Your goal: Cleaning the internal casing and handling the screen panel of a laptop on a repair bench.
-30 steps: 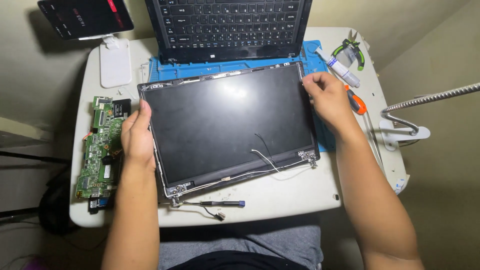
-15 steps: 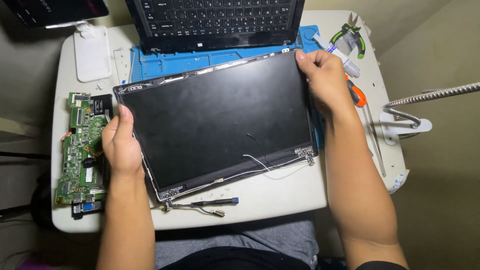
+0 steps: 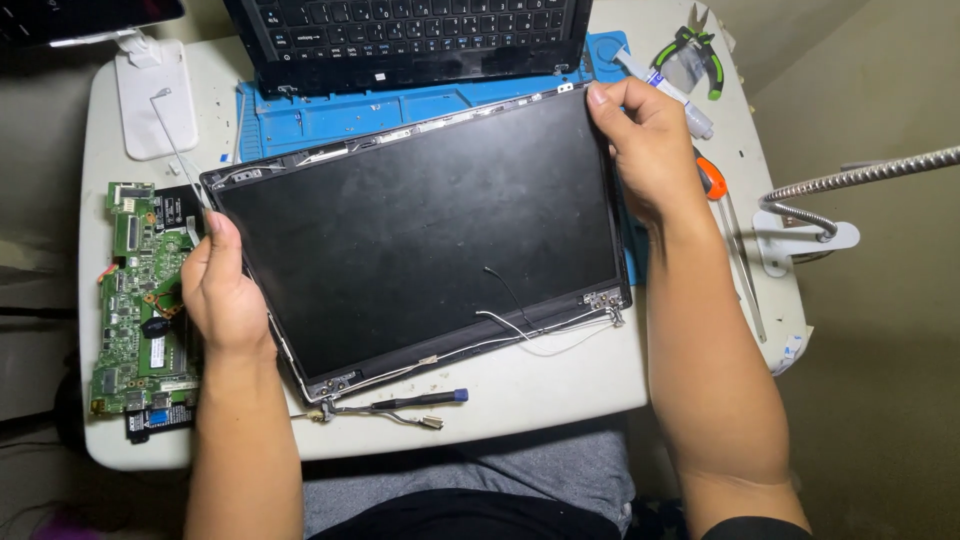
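Observation:
A laptop screen assembly (image 3: 420, 230), black with a thin frame, lies tilted across the white table (image 3: 560, 390). My left hand (image 3: 222, 290) grips its left edge. My right hand (image 3: 650, 150) holds its upper right corner. Thin white and black cables (image 3: 510, 320) trail over its lower right part, near a metal hinge (image 3: 603, 300). A second hinge (image 3: 325, 385) sits at the lower left corner.
A green circuit board (image 3: 140, 300) lies at the left. A black screwdriver (image 3: 415, 400) and loose cable lie at the front edge. A laptop keyboard base (image 3: 410, 35) and blue mat (image 3: 330, 110) sit behind. Pliers (image 3: 695, 50), an orange-handled tool (image 3: 712, 180) and a flexible lamp arm (image 3: 860, 180) are on the right.
The screen assembly has turned a little more counterclockwise between my hands. My right hand stayed at the upper right corner and my left on the left edge. The view shifted.

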